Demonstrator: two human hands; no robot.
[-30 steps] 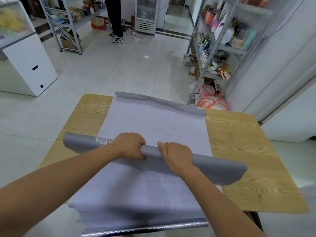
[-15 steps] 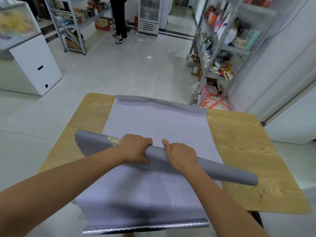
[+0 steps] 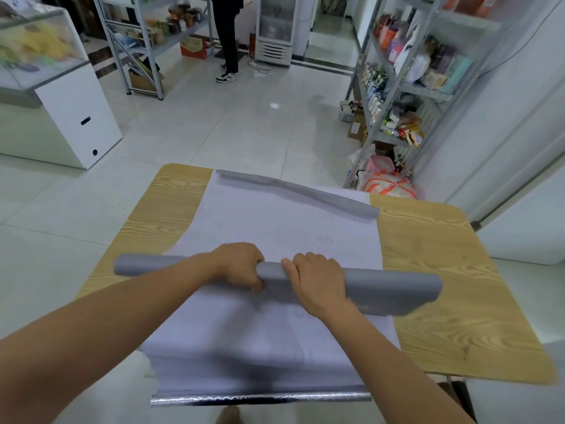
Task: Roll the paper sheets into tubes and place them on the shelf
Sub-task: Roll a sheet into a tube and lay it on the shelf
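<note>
A grey rolled paper tube (image 3: 394, 283) lies crosswise over the white paper sheets (image 3: 275, 224) spread on the wooden table (image 3: 443, 270). My left hand (image 3: 241, 266) grips the tube near its middle, fingers curled under it. My right hand (image 3: 318, 280) grips it just to the right, thumb over the top. The tube's right end is wider and looser than its left end (image 3: 137, 267). The sheets' far edge (image 3: 299, 191) curls up grey, and their near edge (image 3: 260, 397) hangs off the table with a silver strip.
A metal shelf (image 3: 406, 87) stocked with goods stands to the right beyond the table, with bags (image 3: 385, 182) at its foot. Another shelf (image 3: 146, 41) and a white counter (image 3: 70, 111) stand at the left. A person (image 3: 227, 35) stands at the far end of the tiled floor.
The tube has turned from slanting down to the right to nearly level across the sheets, its left end swinging nearer to me. Both hands have stayed closed round its middle.
</note>
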